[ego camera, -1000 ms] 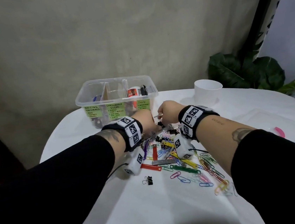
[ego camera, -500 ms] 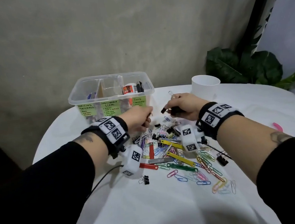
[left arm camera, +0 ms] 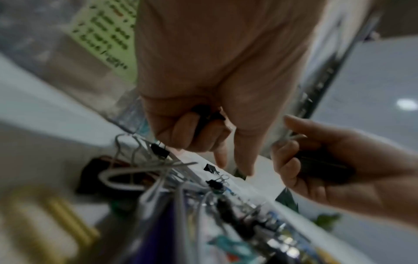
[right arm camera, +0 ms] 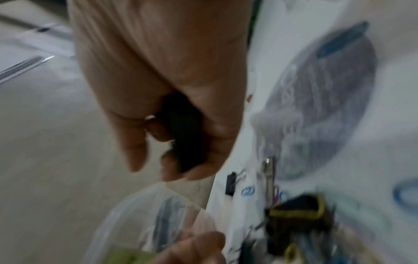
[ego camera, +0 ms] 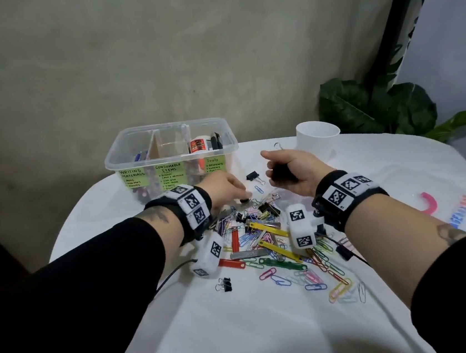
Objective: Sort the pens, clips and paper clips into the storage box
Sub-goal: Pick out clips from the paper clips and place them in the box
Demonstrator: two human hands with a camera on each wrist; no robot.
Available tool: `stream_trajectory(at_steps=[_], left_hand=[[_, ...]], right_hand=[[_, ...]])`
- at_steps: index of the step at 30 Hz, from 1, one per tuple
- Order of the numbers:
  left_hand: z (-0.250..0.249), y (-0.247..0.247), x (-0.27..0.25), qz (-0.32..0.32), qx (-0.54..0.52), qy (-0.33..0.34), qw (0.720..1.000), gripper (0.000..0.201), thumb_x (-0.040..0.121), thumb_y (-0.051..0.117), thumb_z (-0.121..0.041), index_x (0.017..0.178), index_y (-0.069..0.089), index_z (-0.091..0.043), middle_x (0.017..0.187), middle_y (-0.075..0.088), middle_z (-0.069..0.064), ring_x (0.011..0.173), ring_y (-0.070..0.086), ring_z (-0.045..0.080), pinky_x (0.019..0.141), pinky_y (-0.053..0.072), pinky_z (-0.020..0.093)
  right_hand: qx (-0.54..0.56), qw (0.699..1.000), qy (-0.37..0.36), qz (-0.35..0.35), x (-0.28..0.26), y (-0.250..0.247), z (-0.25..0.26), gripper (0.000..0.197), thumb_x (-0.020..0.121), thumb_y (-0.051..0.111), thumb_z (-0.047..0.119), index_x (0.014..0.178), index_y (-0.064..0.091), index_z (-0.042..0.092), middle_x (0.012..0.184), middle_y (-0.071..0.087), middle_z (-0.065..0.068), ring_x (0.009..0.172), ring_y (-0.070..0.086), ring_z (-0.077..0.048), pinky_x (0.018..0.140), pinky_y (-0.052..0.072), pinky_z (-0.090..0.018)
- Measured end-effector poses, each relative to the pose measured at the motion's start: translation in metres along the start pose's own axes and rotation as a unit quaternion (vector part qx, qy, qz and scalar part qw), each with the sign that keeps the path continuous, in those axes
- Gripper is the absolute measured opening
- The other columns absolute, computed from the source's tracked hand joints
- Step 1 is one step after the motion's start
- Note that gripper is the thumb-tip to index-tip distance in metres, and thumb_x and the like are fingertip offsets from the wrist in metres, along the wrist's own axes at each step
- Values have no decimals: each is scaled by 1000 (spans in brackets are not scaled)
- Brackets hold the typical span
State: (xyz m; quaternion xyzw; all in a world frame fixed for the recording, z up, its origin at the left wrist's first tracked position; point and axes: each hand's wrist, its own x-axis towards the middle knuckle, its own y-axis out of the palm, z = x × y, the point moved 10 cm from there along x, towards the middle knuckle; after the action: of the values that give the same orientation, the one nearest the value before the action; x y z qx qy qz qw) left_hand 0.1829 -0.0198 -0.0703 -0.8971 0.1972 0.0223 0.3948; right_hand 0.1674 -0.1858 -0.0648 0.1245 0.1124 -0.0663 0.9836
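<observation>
A clear storage box (ego camera: 125, 159) with green labels stands at the back of the table. In front of it lies a pile of coloured paper clips, binder clips and flat plastic clips (ego camera: 265, 239). My left hand (ego camera: 240, 196) reaches down at the pile's far edge. Its curled fingers hold a black binder clip (left arm camera: 204, 114), while thumb and forefinger point at the table. My right hand (ego camera: 276, 168) hovers beside it, palm turned left, gripping a bunch of black binder clips (ego camera: 281, 174). One loose binder clip (ego camera: 253, 177) lies between the hands.
A white cup (ego camera: 319, 137) stands right of the box, with a silver clip (ego camera: 278, 145) lying next to it. A lone binder clip (ego camera: 224, 284) lies at the pile's near left. Green plant leaves (ego camera: 375, 108) rise behind the table's right edge.
My left hand has dropped lower toward the far edge of the pile. My right hand has turned its palm more to the left, still holding the black clips.
</observation>
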Motion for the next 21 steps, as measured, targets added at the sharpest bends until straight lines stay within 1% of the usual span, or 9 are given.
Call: stream_trajectory(at_steps=[1,3,5,8,11,13,15,18,21], left_hand=[[-7,2,0,-6,54,25,998,30,79,79,-35,102,73,-17,90,65,-8,70,56,8,59,43,19],[-13,7,2,-13,105,37,994,23,76,82,-31,94,75,-17,93,69,-5,74,60,9,60,43,22],[-18,9,5,-19,153,41,987,16,78,81,-27,87,76,-15,89,72,-2,79,66,13,62,49,24],[-21,6,11,-36,172,55,983,13,81,78,-23,83,76,-11,84,73,1,83,69,17,72,55,28],[-15,0,14,-48,52,53,996,20,81,78,-26,78,70,-9,80,72,2,72,66,15,65,54,27],[-10,-6,12,-53,-53,53,996,23,83,76,-29,80,65,-9,74,66,2,62,58,12,57,47,23],[-3,-10,7,-52,-134,39,989,24,88,71,-31,80,58,-13,65,54,-1,51,44,10,48,36,19],[3,-13,3,-33,-114,39,992,24,96,57,-36,85,50,-16,70,50,1,55,42,16,48,35,24],[8,-12,-2,-4,-88,35,996,20,102,43,-28,91,46,-12,77,62,3,56,46,16,50,39,27]], right_hand=[[-72,997,-5,-26,3,-8,0,18,85,73,17,81,57,12,70,59,-5,56,58,-15,55,49,-27],[-214,972,-31,-89,9,-24,8,19,83,76,15,84,58,9,76,64,-9,56,58,-18,54,49,-28],[-329,934,-58,-124,17,-32,22,24,78,76,6,70,54,8,71,62,-13,60,59,-24,56,50,-31],[-478,869,-67,-109,32,-19,36,33,73,71,-2,57,45,11,62,54,-11,56,52,-26,53,46,-30],[-575,811,-78,-67,55,4,41,33,69,69,-1,55,43,14,68,57,-13,61,46,-27,56,42,-31],[-608,788,-88,-37,71,19,39,35,69,76,4,56,44,14,85,70,-19,66,49,-26,60,44,-33],[-634,768,-92,-17,83,32,34,37,68,81,9,58,46,14,98,73,-18,68,50,-25,60,46,-34],[-684,726,-75,2,88,46,21,34,64,81,8,57,48,15,77,67,-13,65,50,-24,60,48,-32],[-722,689,-70,9,90,50,9,32,61,72,-1,55,45,15,60,51,-4,56,44,-21,52,41,-23]])
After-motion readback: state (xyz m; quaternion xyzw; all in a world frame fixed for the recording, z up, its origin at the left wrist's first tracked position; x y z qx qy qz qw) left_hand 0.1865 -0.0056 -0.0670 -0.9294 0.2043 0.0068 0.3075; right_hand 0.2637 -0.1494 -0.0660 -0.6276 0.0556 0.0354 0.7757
